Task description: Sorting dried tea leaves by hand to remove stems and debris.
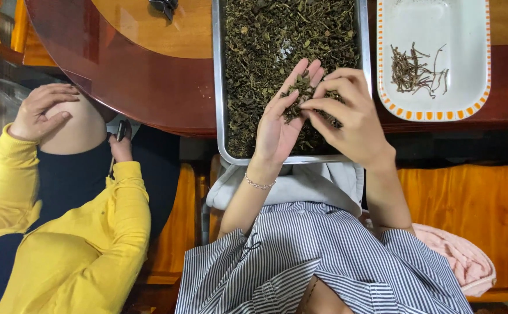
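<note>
My left hand [282,119] lies palm up over the near end of a metal tray [218,87] full of dried dark green leaves [265,40]. A small heap of those leaves rests on the palm and fingers. My right hand [347,119] is beside it, with thumb and forefinger pinched into the heap at the left fingertips. A thin bracelet circles my left wrist. A white rectangular dish [463,35] with an orange dashed rim stands to the right of the tray and holds a small pile of thin brown stems [415,71].
The tray and dish sit on a dark red-brown wooden table [149,87] with a lighter round centre. Another person in yellow sleeves [85,244] sits at the left, one hand on a knee. A pink cloth [463,261] lies on the wooden bench at the right.
</note>
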